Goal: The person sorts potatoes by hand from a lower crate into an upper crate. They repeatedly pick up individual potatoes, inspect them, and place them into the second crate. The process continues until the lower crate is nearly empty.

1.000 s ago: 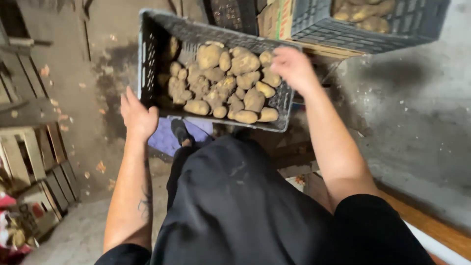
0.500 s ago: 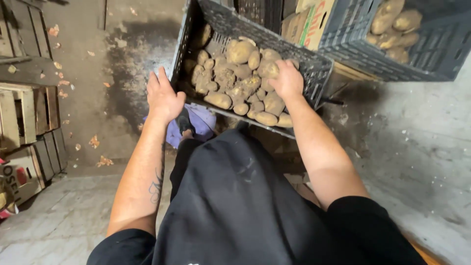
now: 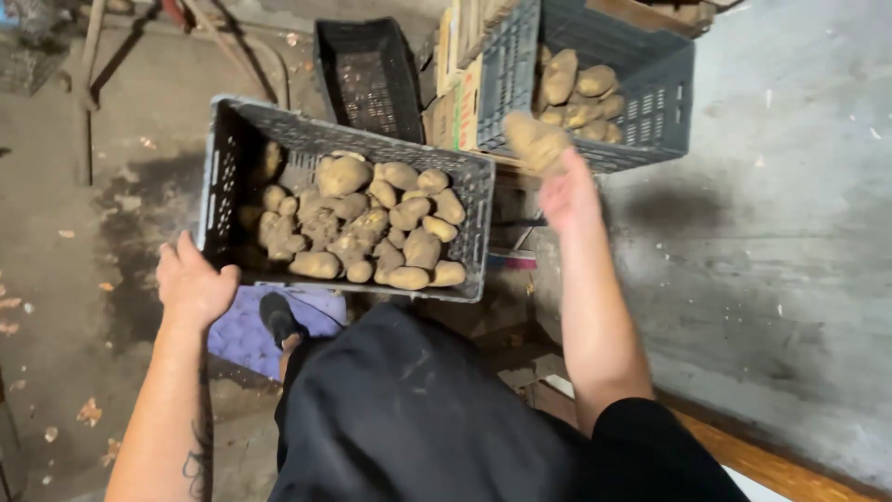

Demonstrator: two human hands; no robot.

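A dark plastic crate (image 3: 223, 177) holding several brown potatoes (image 3: 372, 223) sits in front of me, tilted. My left hand (image 3: 192, 284) grips its near left corner. My right hand (image 3: 569, 195) is raised to the right of the crate, fingers around one large potato (image 3: 536, 141). That potato hangs in front of a second grey crate (image 3: 664, 102) with several potatoes (image 3: 576, 93) inside, at the upper right.
An empty black crate (image 3: 367, 79) stands behind the first one. Cardboard boxes (image 3: 455, 102) are wedged between the crates. A concrete wall (image 3: 790, 232) runs along the right with a wooden ledge (image 3: 743, 455). My foot (image 3: 277, 321) rests on a purple tray (image 3: 242, 330).
My right hand has left the near crate's rim and lifted a large potato up and to the right toward the second crate. My left hand stays on the crate's corner.
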